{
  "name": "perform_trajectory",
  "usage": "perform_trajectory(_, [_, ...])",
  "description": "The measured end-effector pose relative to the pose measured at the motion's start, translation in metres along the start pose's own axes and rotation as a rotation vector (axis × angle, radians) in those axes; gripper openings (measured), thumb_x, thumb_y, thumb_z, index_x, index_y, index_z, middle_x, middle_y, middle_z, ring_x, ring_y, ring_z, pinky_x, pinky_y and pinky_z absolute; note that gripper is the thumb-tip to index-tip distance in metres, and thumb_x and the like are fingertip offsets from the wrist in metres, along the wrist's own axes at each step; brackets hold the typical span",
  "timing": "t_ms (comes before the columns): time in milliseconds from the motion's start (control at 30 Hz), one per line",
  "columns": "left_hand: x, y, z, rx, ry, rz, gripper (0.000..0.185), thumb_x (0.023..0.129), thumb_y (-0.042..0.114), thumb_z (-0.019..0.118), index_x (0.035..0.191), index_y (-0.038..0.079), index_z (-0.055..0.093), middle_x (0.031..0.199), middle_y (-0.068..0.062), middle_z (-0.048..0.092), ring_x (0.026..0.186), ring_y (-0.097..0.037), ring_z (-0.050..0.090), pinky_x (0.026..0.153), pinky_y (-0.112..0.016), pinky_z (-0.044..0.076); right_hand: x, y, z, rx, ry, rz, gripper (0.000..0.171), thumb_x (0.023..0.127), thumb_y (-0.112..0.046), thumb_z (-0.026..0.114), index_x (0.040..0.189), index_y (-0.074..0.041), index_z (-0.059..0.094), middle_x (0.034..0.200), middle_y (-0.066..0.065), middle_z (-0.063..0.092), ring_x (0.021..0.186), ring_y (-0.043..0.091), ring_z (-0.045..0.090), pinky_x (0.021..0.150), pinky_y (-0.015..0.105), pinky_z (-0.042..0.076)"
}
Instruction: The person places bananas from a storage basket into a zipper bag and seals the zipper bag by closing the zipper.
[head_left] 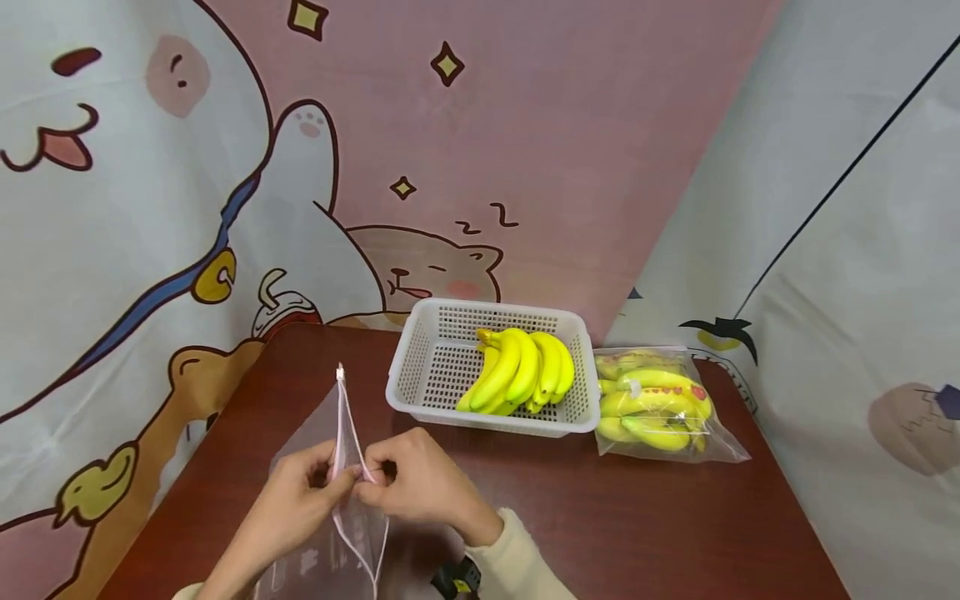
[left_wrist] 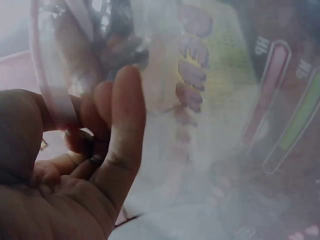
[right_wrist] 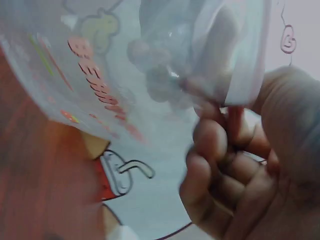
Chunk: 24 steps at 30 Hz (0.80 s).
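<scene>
A clear plastic zip bag (head_left: 311,429) stands mouth up near the table's front edge, its pale pink-white rims parted. My left hand (head_left: 300,492) pinches one rim between thumb and fingers. Opposite it, my right hand (head_left: 423,483) grips the other rim with curled fingers. A small pale zip slider (head_left: 341,372) sits at the far end of the mouth. Coloured lettering and bar prints show on the bag (left_wrist: 215,120) in the left wrist view; in the right wrist view, my right hand (right_wrist: 250,170) holds its edge from outside.
Behind the hands stands a white plastic basket (head_left: 420,412) with a bunch of yellow bananas (head_left: 517,371) on its right side. To its right lies a filled clear bag (head_left: 716,442) with bananas inside. A cartoon-printed cloth (head_left: 555,150) surrounds the dark red-brown table (head_left: 637,517).
</scene>
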<state>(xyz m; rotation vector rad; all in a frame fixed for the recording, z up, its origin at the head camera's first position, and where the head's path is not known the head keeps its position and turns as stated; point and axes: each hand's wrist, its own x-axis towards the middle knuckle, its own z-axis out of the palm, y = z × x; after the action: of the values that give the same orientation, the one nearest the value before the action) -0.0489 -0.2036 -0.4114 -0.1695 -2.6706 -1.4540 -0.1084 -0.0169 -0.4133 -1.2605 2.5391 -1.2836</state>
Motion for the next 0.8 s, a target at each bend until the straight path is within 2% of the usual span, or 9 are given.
perform_trajectory(100, [0.008, 0.011, -0.007, 0.03, 0.048, 0.056, 0.029, 0.091, 0.013, 0.077, 0.073, 0.015, 0.056, 0.061, 0.011, 0.05, 0.051, 0.001, 0.047, 0.043, -0.023, 0.04, 0.004, -0.005, -0.016, -0.009, 0.089, 0.057, 0.05, 0.08, -0.025, 0.086, 0.058, -0.017, 0.042, 0.054, -0.012, 0.034, 0.053, -0.005, 0.032, 0.05, 0.011, 0.025])
perform_trajectory(200, [0.017, 0.022, -0.013, 0.046, 0.061, 0.054, 0.024, 0.09, 0.015, 0.079, 0.075, 0.014, 0.061, 0.06, 0.009, 0.053, 0.049, -0.001, 0.049, 0.041, -0.024, 0.042, 0.008, -0.006, -0.031, -0.07, 0.17, 0.092, 0.057, 0.076, -0.026, 0.09, 0.054, -0.016, 0.039, 0.053, -0.012, 0.029, 0.053, -0.001, 0.032, 0.051, 0.014, 0.025])
perform_trajectory(300, [0.023, 0.031, -0.021, 0.067, 0.08, 0.016, 0.024, 0.089, 0.009, 0.076, 0.073, 0.011, 0.059, 0.058, 0.006, 0.054, 0.047, -0.005, 0.053, 0.041, -0.025, 0.043, 0.012, -0.005, -0.047, -0.163, 0.213, 0.128, 0.054, 0.074, -0.016, 0.086, 0.052, -0.017, 0.036, 0.05, -0.013, 0.027, 0.052, 0.002, 0.033, 0.05, 0.016, 0.025])
perform_trajectory(400, [0.027, 0.035, -0.032, 0.106, 0.118, -0.037, 0.027, 0.085, -0.003, 0.067, 0.067, 0.008, 0.048, 0.055, 0.006, 0.045, 0.045, -0.008, 0.055, 0.04, -0.026, 0.045, 0.014, -0.001, -0.064, -0.236, 0.263, 0.198, 0.044, 0.07, -0.005, 0.072, 0.051, -0.019, 0.034, 0.048, -0.013, 0.025, 0.051, 0.004, 0.033, 0.048, 0.019, 0.022])
perform_trajectory(533, [0.029, 0.038, -0.047, 0.167, 0.149, -0.116, 0.027, 0.082, -0.003, 0.057, 0.066, 0.008, 0.038, 0.055, 0.007, 0.032, 0.045, -0.01, 0.06, 0.043, -0.028, 0.049, 0.013, 0.006, -0.083, -0.29, 0.336, 0.304, 0.038, 0.067, -0.001, 0.062, 0.051, -0.02, 0.033, 0.049, -0.011, 0.024, 0.049, 0.007, 0.028, 0.046, 0.023, 0.017])
perform_trajectory(667, [0.031, 0.043, -0.06, 0.317, 0.193, -0.176, 0.027, 0.078, 0.002, 0.051, 0.061, 0.013, 0.033, 0.055, 0.007, 0.025, 0.045, -0.006, 0.038, 0.041, -0.025, 0.03, 0.01, 0.011, -0.094, -0.337, 0.359, 0.397, 0.034, 0.068, -0.005, 0.059, 0.049, -0.02, 0.035, 0.047, -0.01, 0.026, 0.046, 0.009, 0.028, 0.043, 0.025, 0.018])
perform_trajectory(767, [0.032, 0.046, -0.068, 0.468, 0.22, -0.23, 0.025, 0.073, 0.006, 0.047, 0.058, 0.017, 0.03, 0.056, 0.006, 0.022, 0.054, -0.012, 0.019, 0.047, -0.028, 0.017, 0.008, 0.012, -0.098, -0.33, 0.327, 0.453, 0.03, 0.067, -0.006, 0.058, 0.048, -0.02, 0.038, 0.046, -0.01, 0.029, 0.045, 0.01, 0.03, 0.042, 0.025, 0.019])
perform_trajectory(800, [0.032, 0.047, -0.071, 0.501, 0.221, -0.237, 0.025, 0.073, 0.007, 0.047, 0.058, 0.018, 0.03, 0.056, 0.006, 0.022, 0.056, -0.013, 0.019, 0.048, -0.029, 0.016, 0.008, 0.012, -0.1, -0.322, 0.308, 0.462, 0.029, 0.066, -0.007, 0.058, 0.049, -0.02, 0.039, 0.046, -0.01, 0.03, 0.045, 0.01, 0.031, 0.042, 0.025, 0.019])
